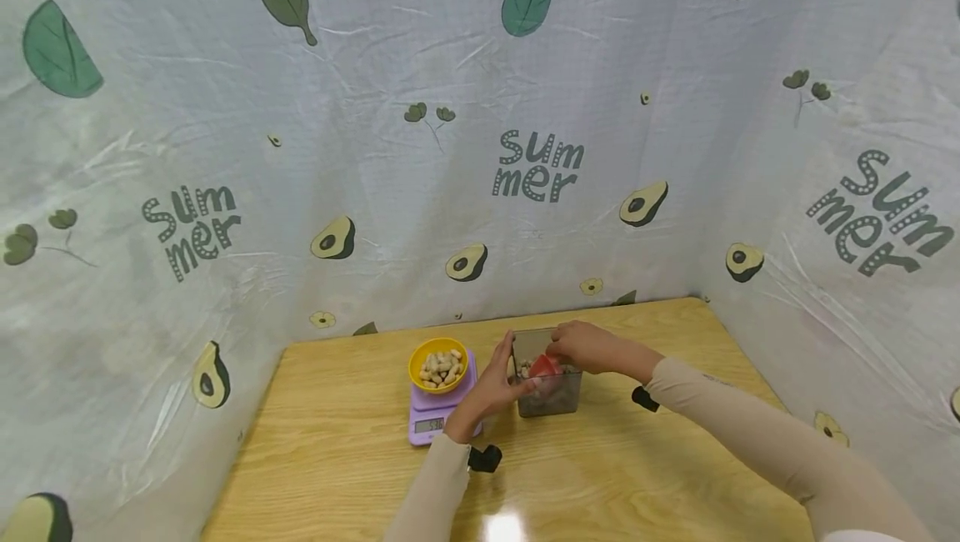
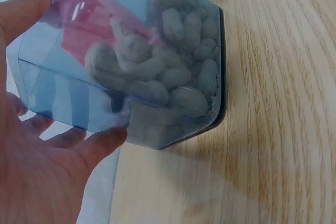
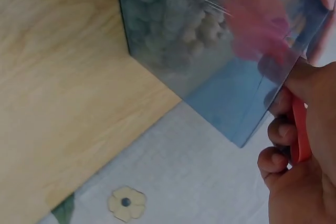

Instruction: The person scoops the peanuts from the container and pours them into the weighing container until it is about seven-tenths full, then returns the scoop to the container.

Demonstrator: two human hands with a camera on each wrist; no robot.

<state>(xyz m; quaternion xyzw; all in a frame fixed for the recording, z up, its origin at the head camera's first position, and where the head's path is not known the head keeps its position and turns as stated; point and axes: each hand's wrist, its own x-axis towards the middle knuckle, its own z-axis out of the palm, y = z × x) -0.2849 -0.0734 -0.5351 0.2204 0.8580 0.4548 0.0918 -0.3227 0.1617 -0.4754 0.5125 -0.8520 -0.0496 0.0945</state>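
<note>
A see-through grey plastic container [image 1: 557, 402] stands on the table with unshelled peanuts [image 2: 190, 101] in its lower part. My left hand [image 1: 491, 388] grips its left side, thumb across the front near the rim and fingers spread along the side wall. Over the right rim reaches my right hand [image 1: 592, 348], its fingers curled round the handle of a red scoop [image 1: 546, 366]. The scoop's head is inside the container, tilted against the peanuts, and shows through the wall in both wrist views. How many peanuts it holds cannot be made out.
Left of the container, a yellow bowl [image 1: 415, 377] of peanuts sits on a purple kitchen scale [image 1: 422, 401] with a lit display [image 1: 430, 425]. The wooden table [image 1: 330, 450] meets a printed white sheet [image 1: 390, 233] at the back and sides.
</note>
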